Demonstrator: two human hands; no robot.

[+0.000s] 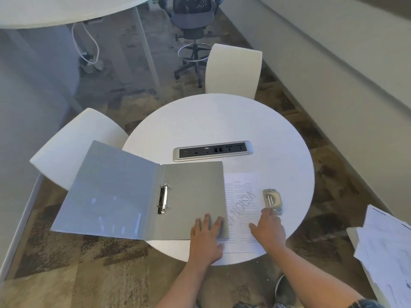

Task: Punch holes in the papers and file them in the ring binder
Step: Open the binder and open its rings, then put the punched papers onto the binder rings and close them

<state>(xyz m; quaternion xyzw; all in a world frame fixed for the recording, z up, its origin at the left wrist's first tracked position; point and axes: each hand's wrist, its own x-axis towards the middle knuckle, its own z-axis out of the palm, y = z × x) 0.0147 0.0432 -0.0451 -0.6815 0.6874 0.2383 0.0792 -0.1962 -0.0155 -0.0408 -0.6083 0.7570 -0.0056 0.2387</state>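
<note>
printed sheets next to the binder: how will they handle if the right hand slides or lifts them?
The printed sheets look thin and lie flat, so they would probably droop if lifted by one edge. On the smooth white table they likely slide easily. One edge sits under the binder cover, which may drag.

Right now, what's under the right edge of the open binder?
The printed papers run under the open ring binder at its right edge, so their left part is hidden. The left hand lies flat over that edge; the right hand rests on the papers.
</note>
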